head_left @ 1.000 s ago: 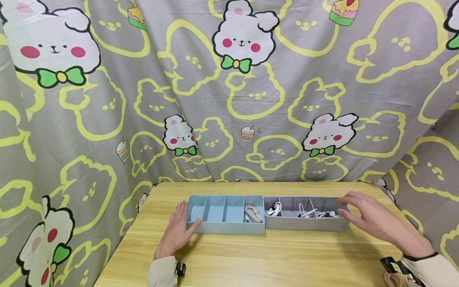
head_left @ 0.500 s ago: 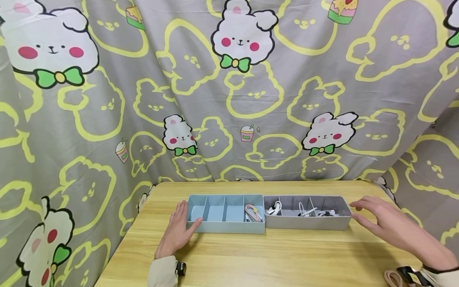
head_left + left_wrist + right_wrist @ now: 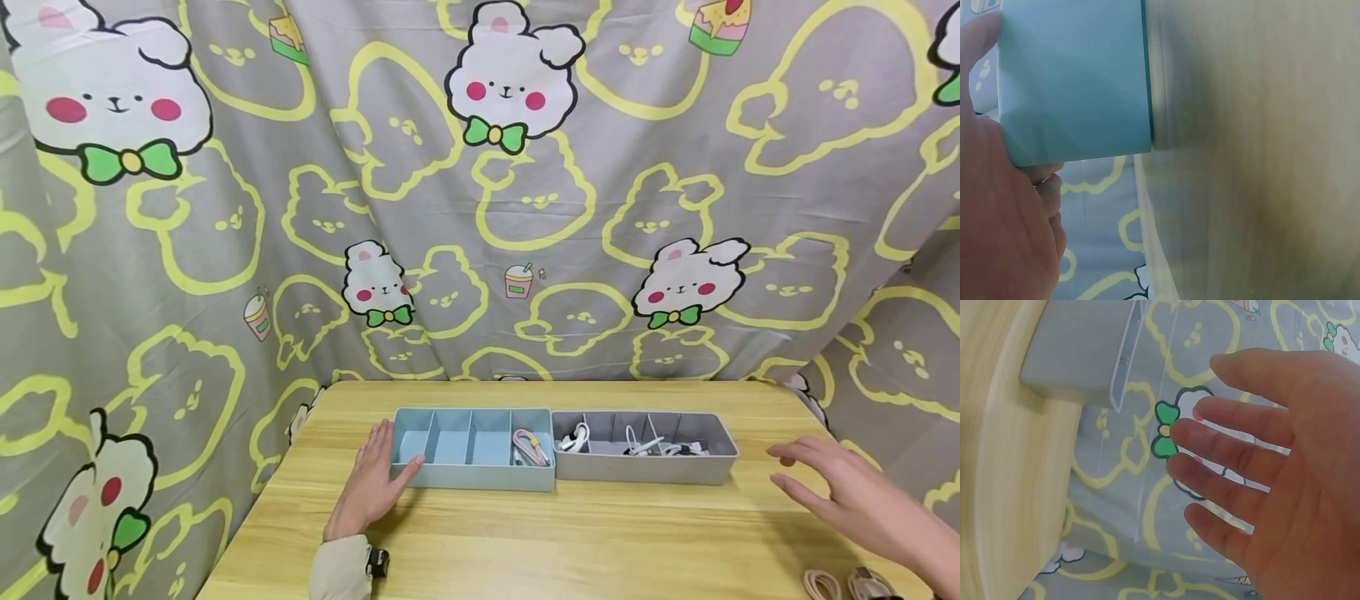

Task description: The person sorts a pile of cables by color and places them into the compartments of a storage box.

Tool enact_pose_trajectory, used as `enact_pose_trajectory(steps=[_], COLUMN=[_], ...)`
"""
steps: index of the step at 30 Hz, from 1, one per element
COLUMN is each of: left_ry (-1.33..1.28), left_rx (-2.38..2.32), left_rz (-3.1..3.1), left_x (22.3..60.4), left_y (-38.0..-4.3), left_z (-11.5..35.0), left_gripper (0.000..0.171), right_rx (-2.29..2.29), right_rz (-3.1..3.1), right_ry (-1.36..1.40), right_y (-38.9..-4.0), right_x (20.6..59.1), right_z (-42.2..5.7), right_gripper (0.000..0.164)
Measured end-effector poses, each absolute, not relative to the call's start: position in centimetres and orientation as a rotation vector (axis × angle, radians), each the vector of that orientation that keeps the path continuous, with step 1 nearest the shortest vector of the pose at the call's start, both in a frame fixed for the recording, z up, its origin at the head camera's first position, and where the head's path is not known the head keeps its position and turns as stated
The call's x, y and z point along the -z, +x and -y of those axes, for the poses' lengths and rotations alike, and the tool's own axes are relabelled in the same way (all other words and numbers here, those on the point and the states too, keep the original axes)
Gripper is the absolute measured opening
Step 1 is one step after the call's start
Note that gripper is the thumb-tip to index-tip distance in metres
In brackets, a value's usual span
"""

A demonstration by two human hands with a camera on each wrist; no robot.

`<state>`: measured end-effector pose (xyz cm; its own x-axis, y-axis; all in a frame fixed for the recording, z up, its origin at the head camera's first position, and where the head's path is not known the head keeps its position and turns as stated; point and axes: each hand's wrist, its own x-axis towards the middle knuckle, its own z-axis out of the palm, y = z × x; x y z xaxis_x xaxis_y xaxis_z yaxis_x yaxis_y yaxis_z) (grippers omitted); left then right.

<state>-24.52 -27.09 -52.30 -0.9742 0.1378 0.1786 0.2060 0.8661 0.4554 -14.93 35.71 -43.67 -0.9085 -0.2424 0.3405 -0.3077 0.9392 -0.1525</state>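
Observation:
In the head view, a light blue divided box stands on the table with a pink and white cable bundle in its right compartment. My left hand rests at its left end, fingers extended along the outer wall and thumb on the front rim. The left wrist view shows the thumb right at the rim. End to end with it stands a grey divided box, holding white cables in several compartments. My right hand hovers right of the grey box, fingers apart, holding nothing.
Two coiled cables lie near the front right of the table, a beige coil and a brownish coil by the right forearm. A patterned curtain hangs behind and beside the wooden table.
My right hand has left the right end of the grey box and moved right and toward me. My left hand and both boxes have stayed put.

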Motion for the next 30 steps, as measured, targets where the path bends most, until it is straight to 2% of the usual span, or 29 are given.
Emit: enact_pose_trajectory(steps=[7,18,25,30], left_ry=[-0.27,-0.258,-0.256,-0.257], left_rx=[0.738,0.741,0.743,0.742], left_rz=[2.902,2.933,2.936,2.937], left_x=[52.2,52.5,52.9,53.0], left_y=[-24.3,-24.5,-24.7,-24.6], left_z=[27.1,27.2,27.3,27.4], left_gripper=[0.094,0.097,0.097,0.097], right_rx=[-0.299,-0.318,-0.363,-0.416], right_rz=[2.741,2.766,2.615,2.676], right_ry=[0.384,0.375,0.449,0.421], right_y=[-13.8,-12.5,-11.6,-11.3], right_x=[45.0,47.9,49.8,50.8], right_z=[-37.0,-39.0,-39.8,-40.5], right_gripper=[0.027,0.037,0.049,0.05])
